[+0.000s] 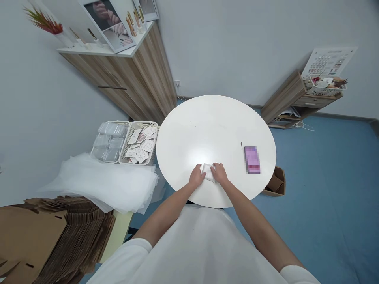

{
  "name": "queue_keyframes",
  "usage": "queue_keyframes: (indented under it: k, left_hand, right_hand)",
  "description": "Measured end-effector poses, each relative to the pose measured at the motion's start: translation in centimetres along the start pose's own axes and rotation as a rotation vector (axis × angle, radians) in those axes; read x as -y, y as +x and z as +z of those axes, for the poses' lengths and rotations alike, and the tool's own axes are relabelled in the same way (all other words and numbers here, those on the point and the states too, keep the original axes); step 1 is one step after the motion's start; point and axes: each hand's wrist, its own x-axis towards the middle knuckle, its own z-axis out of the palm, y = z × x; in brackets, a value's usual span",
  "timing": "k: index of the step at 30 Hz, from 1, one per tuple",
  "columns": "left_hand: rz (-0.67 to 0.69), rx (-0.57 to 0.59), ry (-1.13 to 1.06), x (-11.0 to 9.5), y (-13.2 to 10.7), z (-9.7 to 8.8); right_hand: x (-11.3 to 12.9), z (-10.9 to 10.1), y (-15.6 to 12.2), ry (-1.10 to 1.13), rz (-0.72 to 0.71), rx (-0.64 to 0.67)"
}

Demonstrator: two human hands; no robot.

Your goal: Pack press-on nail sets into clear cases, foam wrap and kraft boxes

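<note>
- We see our left hand (197, 175) and right hand (219, 172) close together at the near edge of the round white desk (207, 126).
- Between them a small white packet (209, 172) lies flat on the desk; each hand's grip is narrow, fingers closed on its own side of the packet.
- A pink item (252, 159), blurred, lies on the desk to the right, well apart from the hands.
- Left of the desk stand a card basket (141, 144) and, beside it, a bag basket (109, 141).
- Nearer us, white sheets (103, 183) lie stacked beside flat cardboard (44, 232).
- A small box (276, 183) sits on the blue floor (325, 177) under the desk's right edge.
</note>
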Motion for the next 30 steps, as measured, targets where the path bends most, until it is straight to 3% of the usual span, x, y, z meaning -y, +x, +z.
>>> queue_keyframes:
  k: [4,6,12,17,25,30]
  left_hand:
    - [-0.014,0.006,-0.053,0.2,0.3,0.1]
    - [-0.015,0.013,-0.093,0.7,0.3,-0.1]
    - [-0.057,0.016,-0.136,1.3,0.3,-1.0]
    - [-0.087,0.014,-0.068,0.0,0.4,-0.5]
    - [-0.119,-0.073,-0.084,-0.6,-0.7,1.1]
    - [-0.265,-0.203,-0.183,-0.8,-2.1,2.1]
  right_hand:
    - [-0.6,0.4,-1.5,0.102,-0.039,-0.162]
    - [-1.5,0.2,-2.8,0.192,0.0,-0.182]
    - [-4.4,-0.4,-6.6,0.458,0.222,0.056]
    - [-3.2,-0.1,-6.1,0.743,0.279,0.171]
    - [-2.8,0.6,-3.3,0.621,0.239,0.195]
    - [-3.2,0.7,-2.5,0.46,0.171,0.174]
